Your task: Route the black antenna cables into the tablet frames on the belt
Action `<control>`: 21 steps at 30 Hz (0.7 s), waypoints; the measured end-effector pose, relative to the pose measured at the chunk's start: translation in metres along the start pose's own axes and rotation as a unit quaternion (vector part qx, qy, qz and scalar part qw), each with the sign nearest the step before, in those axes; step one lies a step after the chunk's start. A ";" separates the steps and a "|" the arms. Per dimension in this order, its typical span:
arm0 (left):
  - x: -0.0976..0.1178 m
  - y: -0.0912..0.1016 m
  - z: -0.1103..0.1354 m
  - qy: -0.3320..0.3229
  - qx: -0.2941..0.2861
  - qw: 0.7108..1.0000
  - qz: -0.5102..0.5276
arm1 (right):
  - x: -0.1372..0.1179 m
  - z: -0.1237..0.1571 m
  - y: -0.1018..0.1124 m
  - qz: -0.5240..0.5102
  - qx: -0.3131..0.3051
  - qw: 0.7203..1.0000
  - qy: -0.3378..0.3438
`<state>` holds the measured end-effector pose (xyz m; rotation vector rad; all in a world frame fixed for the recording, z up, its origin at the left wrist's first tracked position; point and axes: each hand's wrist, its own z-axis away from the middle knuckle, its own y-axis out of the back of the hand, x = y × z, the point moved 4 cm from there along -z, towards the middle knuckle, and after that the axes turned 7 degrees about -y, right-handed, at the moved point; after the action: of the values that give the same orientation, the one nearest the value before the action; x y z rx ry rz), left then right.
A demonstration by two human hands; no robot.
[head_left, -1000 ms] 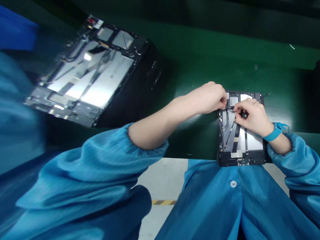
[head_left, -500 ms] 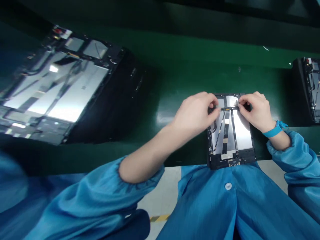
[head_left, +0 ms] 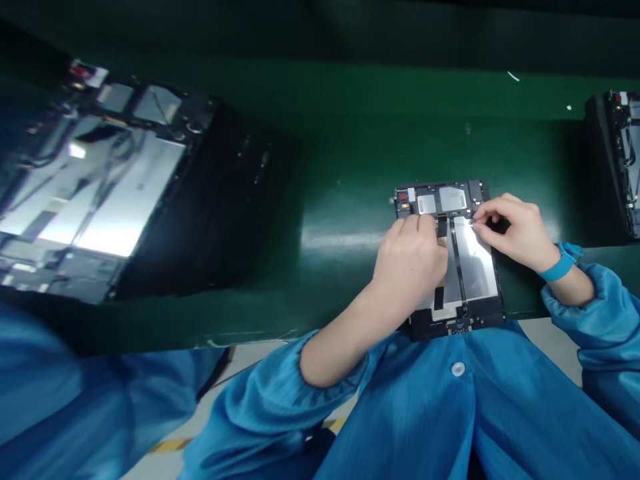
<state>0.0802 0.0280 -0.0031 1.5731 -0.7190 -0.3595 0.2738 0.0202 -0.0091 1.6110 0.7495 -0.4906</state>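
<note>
An opened tablet (head_left: 481, 270) lies at the bench's front edge, its inside facing up, with silver panels, dark ribbon cables (head_left: 456, 257) and a black frame. My left hand (head_left: 411, 260) is closed over its upper left part, knuckles up; the fingertips are hidden, so whatever they hold cannot be seen. On the upper right, my right hand (head_left: 515, 230) pinches thumb and forefinger together just below a pale grey plate (head_left: 453, 199). Something thin seems to be at those fingertips, too small to name. A blue band (head_left: 557, 267) circles my right wrist.
To the left, a stack of similar opened devices (head_left: 145, 193) stands on the green bench (head_left: 345, 153). Another stack (head_left: 605, 167) is at the right edge. A blue-sleeved person (head_left: 75, 400) is close on my left. Small white bits (head_left: 513, 77) lie farther back.
My left hand has come down toward me and closed over the tablet's upper left, uncovering its top corner. My right hand has slid slightly down from the pale plate. The view has shifted.
</note>
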 end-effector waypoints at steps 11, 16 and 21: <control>0.003 -0.013 -0.019 0.089 0.008 0.991 0.098 | 0.026 -0.005 0.003 -0.170 0.026 0.970 -0.170; 0.003 0.006 -0.007 0.064 0.032 0.981 0.180 | 0.026 -0.006 0.003 -0.194 0.026 0.963 -0.188; -0.001 0.008 -0.025 -0.001 0.045 0.978 0.204 | 0.026 -0.006 0.004 -0.194 0.023 0.962 -0.189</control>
<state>0.0929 0.0482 0.0080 1.4645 -1.0460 -0.0248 0.2945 0.0308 -0.0229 1.3536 0.7638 -1.0736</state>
